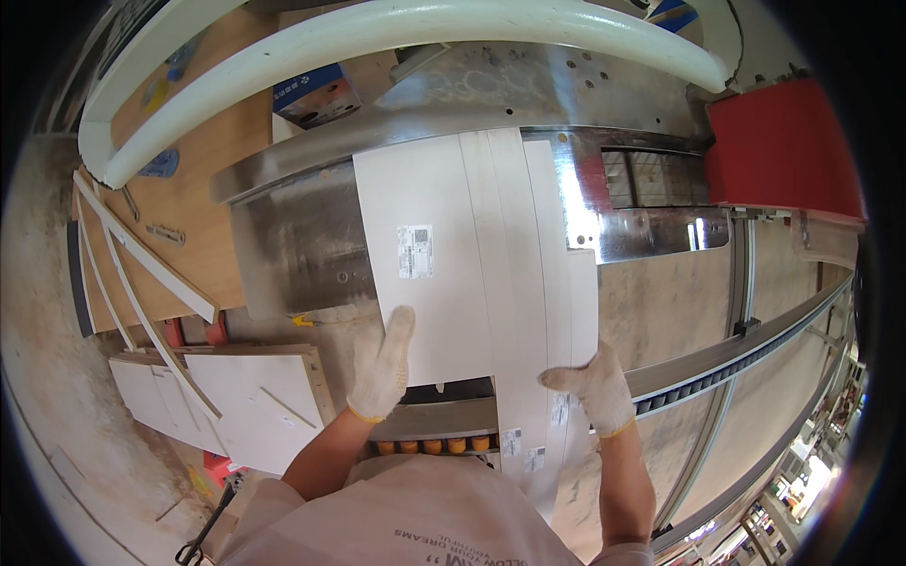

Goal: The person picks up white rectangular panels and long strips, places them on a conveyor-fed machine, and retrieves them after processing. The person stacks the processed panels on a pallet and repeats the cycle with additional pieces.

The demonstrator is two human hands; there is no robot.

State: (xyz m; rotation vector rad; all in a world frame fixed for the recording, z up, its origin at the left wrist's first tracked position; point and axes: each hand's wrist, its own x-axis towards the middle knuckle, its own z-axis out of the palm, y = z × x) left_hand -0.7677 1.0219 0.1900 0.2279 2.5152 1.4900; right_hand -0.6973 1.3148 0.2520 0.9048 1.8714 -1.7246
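Several white boards lie side by side on a metal machine bed, the wide white board (425,321) on the left and narrow white strips (568,311) on the right. My left hand (379,370), in a pale knit glove, rests at the wide board's near left edge with its fingers stretched out. At the right edge, my gloved right hand (596,389) grips the outer white strip, thumb on top; its other fingers are partly hidden. A printed label (415,251) is stuck on the wide board, and smaller labels mark the strips' near ends.
A curved pale guard bar (415,26) arches over the far side. At the right stand a red machine housing (785,149) and a long rail (736,340). Stacked white panels (250,401) and thin offcuts (156,255) lie left. Orange rollers (432,445) sit near my body.
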